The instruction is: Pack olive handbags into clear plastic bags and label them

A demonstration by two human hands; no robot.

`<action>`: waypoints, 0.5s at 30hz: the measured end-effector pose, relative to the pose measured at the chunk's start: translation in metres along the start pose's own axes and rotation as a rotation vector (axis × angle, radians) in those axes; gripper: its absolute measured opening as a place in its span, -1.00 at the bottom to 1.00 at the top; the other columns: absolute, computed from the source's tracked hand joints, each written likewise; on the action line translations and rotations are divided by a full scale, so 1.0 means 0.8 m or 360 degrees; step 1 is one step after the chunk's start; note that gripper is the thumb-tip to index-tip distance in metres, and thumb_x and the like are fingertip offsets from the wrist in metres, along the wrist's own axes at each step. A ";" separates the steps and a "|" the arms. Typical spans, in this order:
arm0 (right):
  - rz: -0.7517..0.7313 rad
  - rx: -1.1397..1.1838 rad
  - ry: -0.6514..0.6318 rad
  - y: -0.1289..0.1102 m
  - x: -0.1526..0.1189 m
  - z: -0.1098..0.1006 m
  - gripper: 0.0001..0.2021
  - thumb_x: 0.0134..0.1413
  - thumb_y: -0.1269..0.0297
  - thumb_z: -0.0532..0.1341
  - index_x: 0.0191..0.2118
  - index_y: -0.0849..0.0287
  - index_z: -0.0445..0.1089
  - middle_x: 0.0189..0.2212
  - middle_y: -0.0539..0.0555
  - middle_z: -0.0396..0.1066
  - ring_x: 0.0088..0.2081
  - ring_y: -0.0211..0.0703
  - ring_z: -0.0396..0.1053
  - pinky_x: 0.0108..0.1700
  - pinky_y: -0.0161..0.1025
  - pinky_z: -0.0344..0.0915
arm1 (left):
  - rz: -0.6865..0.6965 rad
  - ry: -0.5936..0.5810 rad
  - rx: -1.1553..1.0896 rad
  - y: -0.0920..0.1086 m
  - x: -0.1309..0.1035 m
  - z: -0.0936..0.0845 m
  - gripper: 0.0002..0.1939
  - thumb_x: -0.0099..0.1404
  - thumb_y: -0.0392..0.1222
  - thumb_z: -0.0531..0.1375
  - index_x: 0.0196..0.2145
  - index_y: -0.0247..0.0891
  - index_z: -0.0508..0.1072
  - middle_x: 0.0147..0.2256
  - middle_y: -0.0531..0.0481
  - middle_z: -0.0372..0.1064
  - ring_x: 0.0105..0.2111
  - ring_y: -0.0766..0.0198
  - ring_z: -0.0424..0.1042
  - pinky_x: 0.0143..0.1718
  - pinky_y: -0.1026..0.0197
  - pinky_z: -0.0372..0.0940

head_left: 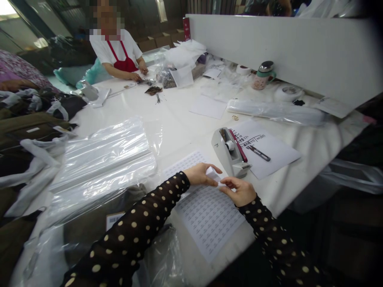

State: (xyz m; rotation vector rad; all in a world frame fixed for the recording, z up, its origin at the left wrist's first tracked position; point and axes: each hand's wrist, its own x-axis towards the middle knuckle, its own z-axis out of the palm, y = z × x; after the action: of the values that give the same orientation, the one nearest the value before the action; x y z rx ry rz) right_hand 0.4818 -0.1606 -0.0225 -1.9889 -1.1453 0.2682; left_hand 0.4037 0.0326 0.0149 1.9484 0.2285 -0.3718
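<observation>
My left hand [201, 174] pinches a small folded or rolled piece of white paper [213, 174] between thumb and fingers. From the right, my right hand [239, 190] has its thumb and index finger closed on the lower end of that same piece. Both hands hover over a sheet of small printed labels [211, 219] at the table's near edge. Just beyond them stands a grey tape dispenser [229, 153]. Right of it, black thread snips [259, 153] lie on a handwritten paper [278, 155].
Stacked clear plastic bags [104, 153] and dark bagged goods [26, 139] fill the left side. A person in a red apron [124, 63] works across the table [176, 119]. A cup [263, 75] stands by the white partition [269, 44].
</observation>
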 end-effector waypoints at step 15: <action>-0.0631 -0.0152 0.0145 -0.007 -0.012 -0.015 -0.84 0.12 0.32 0.11 -0.40 0.07 0.43 -0.26 0.05 0.45 -0.31 -0.24 0.43 -0.24 -0.32 0.40 | 0.0009 -0.0224 -0.0280 0.003 0.002 0.010 -0.44 0.02 -0.22 0.27 0.02 -0.19 0.31 -0.34 0.08 0.40 -0.34 0.30 0.38 -0.18 0.22 0.24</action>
State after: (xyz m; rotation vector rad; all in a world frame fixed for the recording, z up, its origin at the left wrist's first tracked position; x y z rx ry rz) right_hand 0.4798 -0.1734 -0.0125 -1.7845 -1.4812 -0.0827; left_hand 0.4048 0.0242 0.0136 1.7417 0.1590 -0.4677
